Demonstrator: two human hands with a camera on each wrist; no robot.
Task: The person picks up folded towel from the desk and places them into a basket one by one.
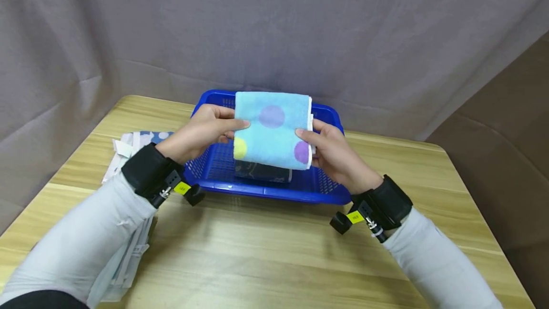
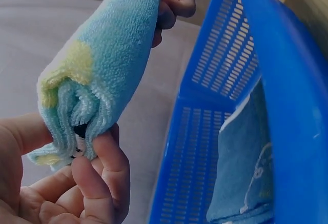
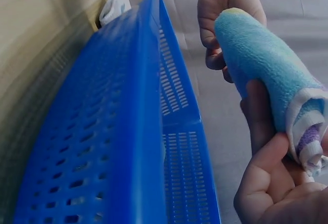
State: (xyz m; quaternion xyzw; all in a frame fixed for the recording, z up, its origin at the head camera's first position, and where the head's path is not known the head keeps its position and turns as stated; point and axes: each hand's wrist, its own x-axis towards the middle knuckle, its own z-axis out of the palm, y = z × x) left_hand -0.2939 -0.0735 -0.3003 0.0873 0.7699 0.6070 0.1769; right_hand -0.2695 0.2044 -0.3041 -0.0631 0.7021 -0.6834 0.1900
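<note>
A folded light blue towel (image 1: 274, 132) with purple and yellow dots is held up over a blue plastic basket (image 1: 274, 193). My left hand (image 1: 208, 128) pinches its left edge, thumb on the front face. At the right edge, my right hand (image 1: 336, 154) grips the white-trimmed side the same way. Both wrist views show the folded layers of the towel (image 2: 118, 60) end-on between the fingers. Beneath it, a dark blue folded cloth (image 1: 263, 172) lies in the basket, partly hidden by the towel in the head view.
Left of the basket lies a patterned blue and white cloth (image 1: 156, 136), partly covered by my left arm. Nearer me, a stack of pale packets or cloths (image 1: 128, 263) sits under the left forearm. A grey curtain (image 1: 274, 27) hangs behind the wooden table (image 1: 266, 252).
</note>
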